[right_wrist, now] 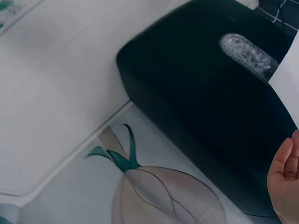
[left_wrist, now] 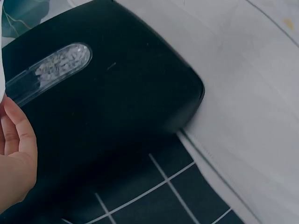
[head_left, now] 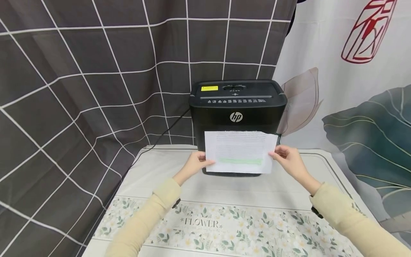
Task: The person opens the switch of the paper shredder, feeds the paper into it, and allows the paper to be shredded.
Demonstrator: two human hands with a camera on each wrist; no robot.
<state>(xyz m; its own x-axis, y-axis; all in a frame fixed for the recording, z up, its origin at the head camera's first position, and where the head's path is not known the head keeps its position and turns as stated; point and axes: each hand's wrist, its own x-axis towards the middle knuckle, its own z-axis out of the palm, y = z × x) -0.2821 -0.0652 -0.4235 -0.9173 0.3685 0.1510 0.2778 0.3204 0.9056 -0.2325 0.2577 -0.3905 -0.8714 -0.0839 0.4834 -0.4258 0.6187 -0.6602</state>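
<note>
A sheet of paper (head_left: 240,151) with printed lines, a green highlighted strip and a ragged top edge is held up before a black HP paper shredder (head_left: 236,125). My left hand (head_left: 196,163) pinches its lower left side between thumb and fingers. At the right side, my right hand (head_left: 290,159) pinches the edge the same way. In the left wrist view, paper shreds (left_wrist: 63,63) show through the shredder's window, and the left hand (left_wrist: 16,158) is cut off by the frame. The right wrist view shows the right hand (right_wrist: 286,177) beside the paper's corner (right_wrist: 287,79).
The shredder stands at the back of a table with a white cloth (head_left: 167,160) and a floral band (head_left: 202,230). A black power cord (head_left: 163,134) runs off to the left. Behind hang a dark checked curtain (head_left: 128,53) and a white patterned curtain (head_left: 324,46).
</note>
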